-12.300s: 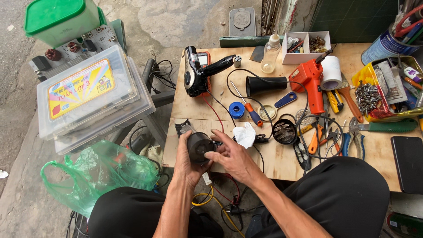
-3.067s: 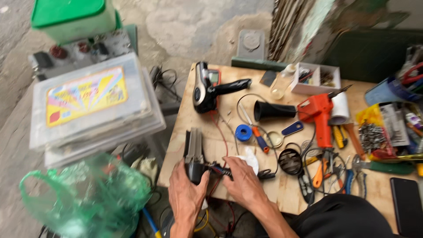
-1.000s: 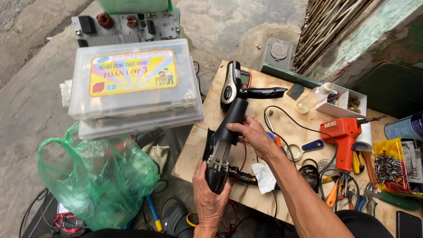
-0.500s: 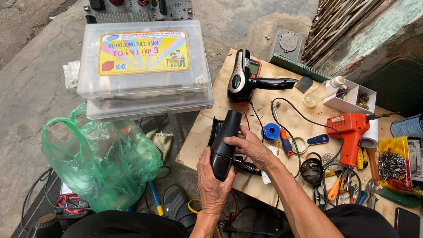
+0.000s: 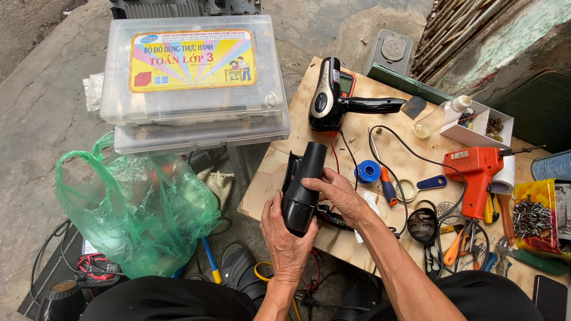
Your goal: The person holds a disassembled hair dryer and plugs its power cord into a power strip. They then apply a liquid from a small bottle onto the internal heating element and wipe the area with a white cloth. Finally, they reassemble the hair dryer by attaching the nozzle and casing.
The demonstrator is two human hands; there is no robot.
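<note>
Both hands are on the black hair dryer body (image 5: 303, 190), held over the near left corner of the plywood tabletop (image 5: 279, 172). The left hand (image 5: 285, 238) cups the rounded lower end from underneath, its grip wrapped around the casing with the thumb up the left side. The right hand (image 5: 339, 193) comes in from the right, fingers curled over the middle of the barrel, grip closed firmly on it. The barrel tilts up and away from the person, nozzle end pointing toward the far side of the tabletop.

Just beyond the dryer body lies a second hair dryer (image 5: 333, 101), black with a silver panel, its handle stretched out to the right. To the right of the dryer body sit a blue roll of tape (image 5: 367, 171) and a screwdriver with a red and blue handle (image 5: 388, 187), close together. Well to the right of the dryer body there's an orange glue gun (image 5: 476, 175), and past it a box of screws (image 5: 532, 217). To the left of the dryer body, off the tabletop, a green plastic bag (image 5: 137, 208) slumps on the ground, and behind the bag are stacked clear plastic cases (image 5: 196, 83) with a colourful label on the lid.
</note>
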